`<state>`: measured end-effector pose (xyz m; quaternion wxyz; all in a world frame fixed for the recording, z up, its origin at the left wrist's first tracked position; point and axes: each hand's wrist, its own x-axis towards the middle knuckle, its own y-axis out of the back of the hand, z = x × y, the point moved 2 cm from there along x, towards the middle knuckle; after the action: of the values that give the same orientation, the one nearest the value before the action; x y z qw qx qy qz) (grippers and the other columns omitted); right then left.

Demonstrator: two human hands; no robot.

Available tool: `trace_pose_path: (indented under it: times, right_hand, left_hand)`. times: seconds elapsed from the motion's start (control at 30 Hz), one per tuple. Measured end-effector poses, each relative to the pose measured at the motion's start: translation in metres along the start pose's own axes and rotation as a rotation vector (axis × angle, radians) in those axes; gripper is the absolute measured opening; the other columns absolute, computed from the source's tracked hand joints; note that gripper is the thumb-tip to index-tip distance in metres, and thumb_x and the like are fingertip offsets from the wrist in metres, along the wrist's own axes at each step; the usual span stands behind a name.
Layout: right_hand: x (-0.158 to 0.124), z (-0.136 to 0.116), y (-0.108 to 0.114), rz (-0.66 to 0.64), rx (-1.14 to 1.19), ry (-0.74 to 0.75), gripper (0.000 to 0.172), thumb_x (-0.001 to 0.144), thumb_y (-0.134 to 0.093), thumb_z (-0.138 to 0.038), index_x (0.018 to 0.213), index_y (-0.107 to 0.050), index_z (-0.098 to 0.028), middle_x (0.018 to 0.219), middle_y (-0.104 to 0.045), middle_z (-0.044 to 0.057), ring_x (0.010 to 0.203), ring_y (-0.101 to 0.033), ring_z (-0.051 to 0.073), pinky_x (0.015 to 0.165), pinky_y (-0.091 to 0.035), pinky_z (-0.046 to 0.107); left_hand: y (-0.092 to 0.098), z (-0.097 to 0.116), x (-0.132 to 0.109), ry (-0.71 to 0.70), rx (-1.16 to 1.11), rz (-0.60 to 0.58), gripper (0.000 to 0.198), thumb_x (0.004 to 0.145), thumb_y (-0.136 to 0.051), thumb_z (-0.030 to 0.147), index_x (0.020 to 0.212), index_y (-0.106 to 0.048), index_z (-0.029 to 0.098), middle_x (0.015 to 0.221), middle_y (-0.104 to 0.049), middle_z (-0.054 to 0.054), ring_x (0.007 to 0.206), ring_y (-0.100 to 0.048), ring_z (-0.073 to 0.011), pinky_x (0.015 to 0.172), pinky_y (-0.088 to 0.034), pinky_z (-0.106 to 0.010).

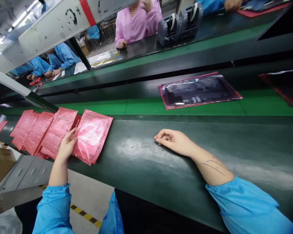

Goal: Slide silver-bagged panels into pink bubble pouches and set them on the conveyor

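Note:
My left hand [67,145] is closed on the left edge of a pink bubble-wrap bag [94,136], thumb on top. More pink bubble bags [60,130] lie fanned out in overlapping piles to the left of it. My right hand [173,140] rests on the dark green worktop [134,172] with its fingers curled in and nothing visible in them. Beyond it, on the bright green belt, lies a dark flat panel in a clear-fronted pink bag [200,90].
Another bagged dark panel [285,86] lies at the far right of the belt. A slanted metal post [36,97] rises behind the bag piles. Across the line are grey tape dispensers [169,29] and a person in a pink smock [138,24]. Drawers [26,172] stand below left.

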<state>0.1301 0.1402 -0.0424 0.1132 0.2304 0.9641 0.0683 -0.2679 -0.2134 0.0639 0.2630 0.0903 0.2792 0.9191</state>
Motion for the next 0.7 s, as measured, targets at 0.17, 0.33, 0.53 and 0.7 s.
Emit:
trace_pose_path:
  times: [0.17, 0.33, 0.53, 0.7]
  right_hand:
    - [0.001, 0.007, 0.001, 0.012, -0.004, -0.016, 0.058, 0.080, -0.078, -0.076, 0.091, -0.069, -0.020, 0.102, -0.078, 0.014, 0.082, -0.072, 0.024, 0.077, -0.058, 0.037]
    - [0.000, 0.004, -0.008, 0.098, 0.076, -0.055, 0.069, 0.072, -0.081, -0.085, 0.087, -0.066, -0.019, 0.115, -0.077, 0.018, 0.079, -0.071, 0.022, 0.071, -0.059, 0.036]
    - [0.023, -0.009, 0.028, 0.339, 0.180, -0.034, 0.067, 0.066, -0.086, -0.074, 0.097, -0.059, -0.022, 0.120, -0.074, 0.016, 0.089, -0.073, 0.025, 0.070, -0.059, 0.037]
    - [0.050, -0.026, 0.164, 0.984, -0.353, -0.009, 0.043, 0.077, -0.080, -0.049, 0.092, -0.051, -0.023, 0.119, -0.069, 0.017, 0.119, -0.062, 0.030, 0.108, -0.046, 0.042]
  left_hand:
    - [-0.042, 0.024, -0.005, -0.296, 0.484, 0.106, 0.050, 0.080, -0.064, 0.019, 0.129, -0.071, 0.011, 0.140, -0.065, -0.021, 0.140, -0.055, -0.0387, 0.129, -0.034, -0.058]
    - [-0.192, 0.072, -0.026, -0.460, 0.228, -0.275, 0.040, 0.094, -0.063, 0.020, 0.133, -0.068, 0.020, 0.140, -0.068, -0.012, 0.134, -0.060, -0.0278, 0.124, -0.043, -0.046]
    - [-0.304, 0.107, -0.028, -0.383, 0.137, -0.283, 0.024, 0.091, -0.072, 0.016, 0.113, -0.074, 0.024, 0.130, -0.070, -0.010, 0.134, -0.056, -0.0326, 0.119, -0.040, -0.054]
    - [-0.315, 0.101, -0.021, -0.413, 0.162, -0.205, 0.014, 0.091, -0.066, 0.014, 0.098, -0.073, 0.025, 0.121, -0.072, -0.008, 0.128, -0.057, -0.0331, 0.111, -0.041, -0.054]
